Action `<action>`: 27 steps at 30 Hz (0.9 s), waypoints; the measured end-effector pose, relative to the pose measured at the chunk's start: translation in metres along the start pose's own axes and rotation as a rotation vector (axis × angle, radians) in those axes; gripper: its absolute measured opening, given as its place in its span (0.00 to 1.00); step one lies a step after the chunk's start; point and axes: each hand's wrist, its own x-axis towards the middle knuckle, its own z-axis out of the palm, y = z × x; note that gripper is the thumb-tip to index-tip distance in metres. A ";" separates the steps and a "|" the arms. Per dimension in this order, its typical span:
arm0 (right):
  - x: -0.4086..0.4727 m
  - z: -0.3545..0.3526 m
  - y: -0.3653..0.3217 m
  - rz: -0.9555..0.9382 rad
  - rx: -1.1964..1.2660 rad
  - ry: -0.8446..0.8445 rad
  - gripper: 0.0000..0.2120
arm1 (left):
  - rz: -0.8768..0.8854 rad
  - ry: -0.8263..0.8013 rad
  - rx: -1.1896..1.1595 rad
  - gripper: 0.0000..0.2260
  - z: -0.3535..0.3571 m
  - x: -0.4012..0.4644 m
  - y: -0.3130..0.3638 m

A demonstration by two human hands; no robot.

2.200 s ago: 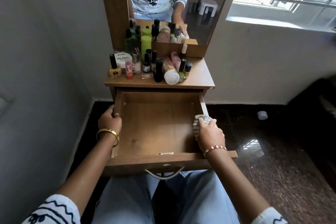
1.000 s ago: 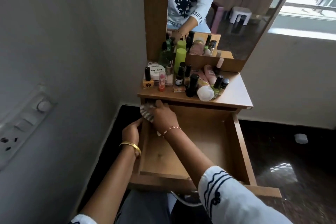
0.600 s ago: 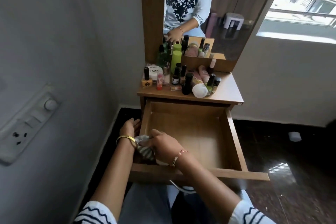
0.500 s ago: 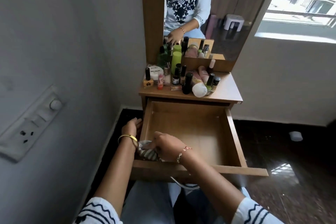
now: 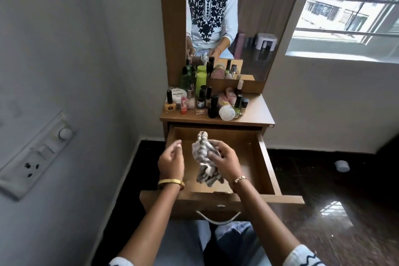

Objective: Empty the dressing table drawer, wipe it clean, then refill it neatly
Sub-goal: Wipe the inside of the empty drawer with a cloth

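Note:
The wooden drawer (image 5: 266,164) stands pulled out with nothing inside it. Above it my right hand (image 5: 224,161) grips a crumpled grey-and-white striped cloth (image 5: 204,153), lifted off the drawer floor. My left hand (image 5: 170,160) hovers just left of the cloth with fingers loosely curled, holding nothing. On the table top (image 5: 257,112) stands a crowd of cosmetics: nail polish bottles (image 5: 169,103), a green bottle (image 5: 200,81), a white jar (image 5: 179,95) and a tube lying on its side (image 5: 226,110).
A mirror (image 5: 233,17) rises behind the cosmetics. A grey wall with a switch and socket panel (image 5: 36,153) is close on the left. Dark glossy floor (image 5: 345,211) lies to the right, with a small white object (image 5: 342,166) on it. A window (image 5: 349,6) is at upper right.
My right hand has lifted the cloth from the drawer's front left corner up over the middle. My left hand has left the drawer's left edge and come up beside the cloth.

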 end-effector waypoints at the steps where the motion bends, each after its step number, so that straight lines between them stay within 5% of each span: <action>1: -0.001 0.004 0.004 0.008 0.027 0.060 0.16 | 0.020 -0.076 0.003 0.12 0.005 -0.004 0.001; 5: -0.002 0.013 0.015 -0.008 0.008 0.104 0.17 | -0.087 -0.387 -0.099 0.11 0.024 -0.010 0.002; 11: 0.002 0.009 0.019 0.112 0.198 0.125 0.12 | -0.474 -0.358 -0.268 0.06 0.018 0.011 -0.020; 15: 0.008 0.008 0.023 0.237 0.266 0.048 0.22 | -0.496 -0.446 -0.379 0.13 0.016 0.010 -0.021; 18: 0.005 0.010 0.023 0.210 0.230 -0.014 0.07 | -0.470 -0.470 -0.417 0.11 0.016 0.008 -0.019; 27: 0.007 0.011 0.029 0.072 0.077 0.236 0.12 | -0.577 -0.651 -0.303 0.10 0.019 0.009 -0.027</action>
